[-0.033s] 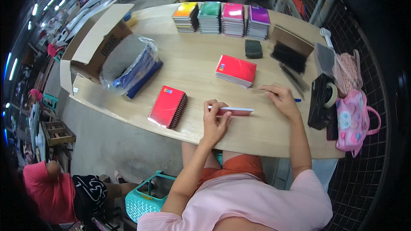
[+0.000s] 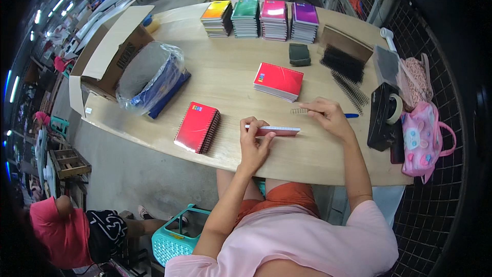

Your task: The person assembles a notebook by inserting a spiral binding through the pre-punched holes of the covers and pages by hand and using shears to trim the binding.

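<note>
My left hand [image 2: 254, 143] pinches a thin pad of notebook sheets [image 2: 279, 132] with a reddish cover, held on edge above the table's near side. To its right, my right hand [image 2: 330, 118] grips the end of a short wire binding coil [image 2: 299, 111]. The coil points left, apart from the pad and a little farther from me. Behind it lies a stack of red-covered pads [image 2: 278, 81] with no coil visible. On the left, a stack of red notebooks [image 2: 197, 127] has dark spiral bindings along its right side.
Yellow, green, pink and purple notebook stacks [image 2: 275, 18] line the far edge. Loose black coils [image 2: 342, 65] lie right, near a blue pen [image 2: 351, 115], tape dispenser [image 2: 383, 118] and pink bag [image 2: 424, 138]. An open carton [image 2: 115, 59] and plastic-wrapped bundle [image 2: 159, 82] stand left.
My right hand has shifted slightly left with the coil, and more of the blue pen shows beside it. The view has moved a little; my left hand keeps its hold on the pad.
</note>
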The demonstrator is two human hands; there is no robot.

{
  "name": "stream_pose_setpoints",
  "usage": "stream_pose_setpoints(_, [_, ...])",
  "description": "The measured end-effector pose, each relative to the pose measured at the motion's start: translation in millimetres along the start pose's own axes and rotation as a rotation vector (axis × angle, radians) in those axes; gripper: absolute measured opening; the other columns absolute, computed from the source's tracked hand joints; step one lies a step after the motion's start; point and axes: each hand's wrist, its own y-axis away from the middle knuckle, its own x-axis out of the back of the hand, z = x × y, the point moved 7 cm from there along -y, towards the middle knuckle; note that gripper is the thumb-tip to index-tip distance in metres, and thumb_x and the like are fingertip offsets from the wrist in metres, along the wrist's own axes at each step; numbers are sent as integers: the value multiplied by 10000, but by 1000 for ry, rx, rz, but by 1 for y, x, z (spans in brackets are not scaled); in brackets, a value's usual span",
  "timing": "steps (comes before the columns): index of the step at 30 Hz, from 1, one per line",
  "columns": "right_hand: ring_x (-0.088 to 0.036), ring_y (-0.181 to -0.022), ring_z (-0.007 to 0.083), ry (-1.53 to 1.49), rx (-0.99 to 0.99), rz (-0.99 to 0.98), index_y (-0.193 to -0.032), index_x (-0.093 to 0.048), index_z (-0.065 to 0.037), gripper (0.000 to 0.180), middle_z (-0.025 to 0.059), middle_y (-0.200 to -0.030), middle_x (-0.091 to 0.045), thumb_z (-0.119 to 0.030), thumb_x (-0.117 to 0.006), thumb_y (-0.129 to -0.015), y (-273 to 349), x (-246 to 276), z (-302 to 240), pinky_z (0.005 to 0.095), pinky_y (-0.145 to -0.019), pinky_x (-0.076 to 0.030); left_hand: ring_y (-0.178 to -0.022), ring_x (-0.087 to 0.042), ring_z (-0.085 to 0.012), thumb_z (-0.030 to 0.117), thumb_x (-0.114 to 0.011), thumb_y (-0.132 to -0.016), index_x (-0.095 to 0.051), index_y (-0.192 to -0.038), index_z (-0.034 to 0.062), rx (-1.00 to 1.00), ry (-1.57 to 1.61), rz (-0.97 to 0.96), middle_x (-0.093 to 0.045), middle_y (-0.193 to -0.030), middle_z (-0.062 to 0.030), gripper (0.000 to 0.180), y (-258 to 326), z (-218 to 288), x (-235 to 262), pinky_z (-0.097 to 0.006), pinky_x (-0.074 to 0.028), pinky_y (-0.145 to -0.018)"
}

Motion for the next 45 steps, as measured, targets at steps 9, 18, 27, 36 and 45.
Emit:
stream_pose_setpoints(9, [-612, -702, 170, -112, 85, -126, -1038, -770, -71, 247, 84, -794, -678, 6, -701, -814, 10, -7, -1, 294, -642, -460, -910, -537, -222, 47, -748, -799, -593, -910, 9, 22, -6, 59, -473, -1000, -100, 194, -8, -2, -3, -333, -479, -786])
stream_pose_setpoints(18, [-666, -769, 216, -164, 163, -91, -987, -756, -51, 176, 106, -849, -690, -22, -706, -821, 12, -13, -5, 320, -683, -511, -894, -533, -212, 41, -746, -798, -596, -916, 14, 4, -1, 124, -461, -1006, -97, 193, -5, -3, 1, -322, -479, -769])
stream_pose_setpoints(27, [-654, -794, 259, -28, 143, -198, -923, -704, -13, 140, 124, -847, -674, -91, -725, -808, 16, -24, 0, 354, -701, -509, -913, -527, -272, 52, -759, -786, -613, -959, 11, -44, -47, 141, -481, -1012, -135, 230, -4, 0, 1, -368, -475, -774])
stream_pose_setpoints(36, [-659, -779, 316, 36, 115, -148, -958, -686, -27, 148, 146, -876, -677, -129, -683, -851, 11, -22, -23, 383, -706, -516, -933, -523, -296, 77, -759, -796, -606, -963, 9, -12, -54, 155, -486, -1004, -152, 236, -4, -6, 0, -379, -469, -790])
stream_pose_setpoints(45, [-547, -747, 355, 125, 112, -61, -872, -612, 8, 136, 173, -794, -549, -110, -663, -829, 15, -41, -45, 426, -679, -441, -973, -547, -340, 137, -740, -805, -616, -1001, 83, 93, -18, 144, -514, -1076, -157, 238, 0, -7, 7, -420, -483, -818])
